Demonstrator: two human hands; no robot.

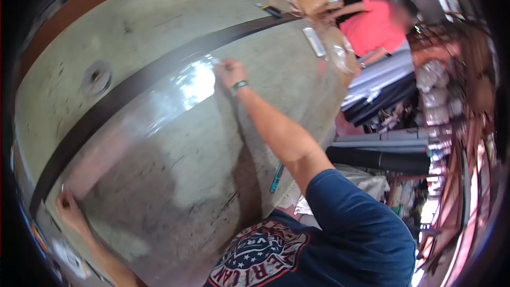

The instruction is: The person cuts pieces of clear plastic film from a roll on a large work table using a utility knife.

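A strip of clear plastic film (159, 98) stretches across the worktable (202, 175), shining where light strikes it. At its far right end my right hand (231, 74), with a band on the wrist, is closed with the fingers pinching the film's end. Down at the lower left, my left hand (69, 210) pinches the opposite end near the table's edge. Just beyond the film, and roughly along it, lies a long dark strip (127, 82), which looks curved in this wide view.
A tape roll (97, 78) lies beyond the dark strip. A blue cutter knife (276, 178) is near my right elbow; another cutter (270, 9) lies far back. A pale oblong object (314, 41) is at the right. A person in pink (374, 26) stands beside fabric rolls (380, 159).
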